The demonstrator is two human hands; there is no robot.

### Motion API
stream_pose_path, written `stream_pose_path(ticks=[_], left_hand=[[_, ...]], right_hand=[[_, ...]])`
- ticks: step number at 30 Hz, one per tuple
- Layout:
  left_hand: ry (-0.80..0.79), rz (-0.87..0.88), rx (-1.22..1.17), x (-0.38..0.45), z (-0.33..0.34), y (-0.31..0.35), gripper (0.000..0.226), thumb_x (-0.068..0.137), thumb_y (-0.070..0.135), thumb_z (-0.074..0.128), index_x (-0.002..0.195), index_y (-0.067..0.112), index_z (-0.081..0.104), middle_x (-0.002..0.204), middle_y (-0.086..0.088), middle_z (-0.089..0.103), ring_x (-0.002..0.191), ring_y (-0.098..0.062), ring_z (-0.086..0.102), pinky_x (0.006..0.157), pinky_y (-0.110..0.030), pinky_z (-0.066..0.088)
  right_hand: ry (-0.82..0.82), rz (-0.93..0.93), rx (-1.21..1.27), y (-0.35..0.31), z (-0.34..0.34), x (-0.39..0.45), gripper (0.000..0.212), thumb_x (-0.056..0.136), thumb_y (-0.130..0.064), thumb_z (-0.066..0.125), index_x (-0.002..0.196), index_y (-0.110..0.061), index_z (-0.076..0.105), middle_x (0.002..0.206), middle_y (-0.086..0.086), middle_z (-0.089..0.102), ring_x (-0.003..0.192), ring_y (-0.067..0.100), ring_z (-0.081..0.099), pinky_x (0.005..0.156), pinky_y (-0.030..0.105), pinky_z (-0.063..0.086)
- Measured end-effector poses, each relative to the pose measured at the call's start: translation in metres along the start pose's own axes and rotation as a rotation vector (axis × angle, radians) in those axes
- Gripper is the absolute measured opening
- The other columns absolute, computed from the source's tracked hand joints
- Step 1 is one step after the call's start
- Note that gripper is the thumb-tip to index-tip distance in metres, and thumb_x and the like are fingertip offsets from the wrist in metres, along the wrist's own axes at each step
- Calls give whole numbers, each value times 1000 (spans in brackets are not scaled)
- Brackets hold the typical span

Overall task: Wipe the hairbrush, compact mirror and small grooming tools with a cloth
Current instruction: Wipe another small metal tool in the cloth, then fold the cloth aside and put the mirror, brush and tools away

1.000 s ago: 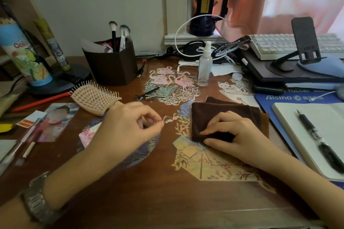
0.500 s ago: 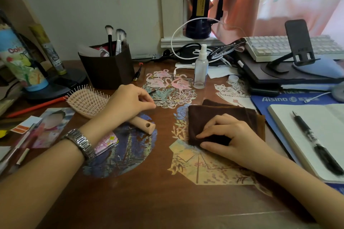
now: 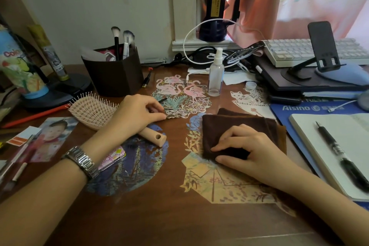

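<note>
The cloth (image 3: 237,126) is dark brown. The hairbrush (image 3: 95,112) is pale pink. The table (image 3: 159,221) is brown wood with pink flamingo (image 3: 179,90) pictures. The pen (image 3: 339,154) is black.

Left hand (image 3: 137,115) is reaching forward over the desk, fingers curling, fingertips pinching something small. Left wrist is wearing a metal watch (image 3: 82,163). Right hand (image 3: 243,150) is resting palm down, fingers bent and gripping the brown cloth (image 3: 235,126).
</note>
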State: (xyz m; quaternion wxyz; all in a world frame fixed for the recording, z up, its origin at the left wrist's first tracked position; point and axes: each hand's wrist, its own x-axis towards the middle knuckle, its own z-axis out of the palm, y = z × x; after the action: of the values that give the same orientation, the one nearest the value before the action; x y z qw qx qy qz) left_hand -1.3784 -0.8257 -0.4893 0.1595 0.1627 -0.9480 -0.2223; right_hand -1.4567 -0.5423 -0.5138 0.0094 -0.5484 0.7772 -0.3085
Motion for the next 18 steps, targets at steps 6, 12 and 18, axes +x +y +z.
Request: stream_pose_path(ticks=[6, 12, 18], left_hand=[[102, 52, -205, -18, 1, 30, 19, 83, 36, 68, 99, 25, 71, 87, 9, 68, 82, -2, 62, 70, -13, 48], [-158, 119, -178, -32, 17, 70, 36, 85, 43, 62, 119, 31, 59, 94, 13, 64, 85, 1, 60, 80, -24, 52], [-352, 118, -82, -24, 33, 74, 54, 87, 48, 59, 136, 34, 43, 127, 9, 56, 116, -10, 53, 94, -27, 44]], right_hand=[[-68, 22, 17, -3, -9, 0, 29, 85, -49, 59, 109, -37, 69, 102, -22, 58, 104, 3, 55, 89, 20, 45], [307, 212, 54, -4, -40, -7, 20, 83, -34, 64, 101, -29, 72, 95, -15, 67, 89, 1, 64, 76, 16, 52], [283, 670, -12, 17, -62, -38, 28, 80, -35, 70, 107, -28, 64, 100, -6, 65, 88, 6, 60, 74, 24, 45]])
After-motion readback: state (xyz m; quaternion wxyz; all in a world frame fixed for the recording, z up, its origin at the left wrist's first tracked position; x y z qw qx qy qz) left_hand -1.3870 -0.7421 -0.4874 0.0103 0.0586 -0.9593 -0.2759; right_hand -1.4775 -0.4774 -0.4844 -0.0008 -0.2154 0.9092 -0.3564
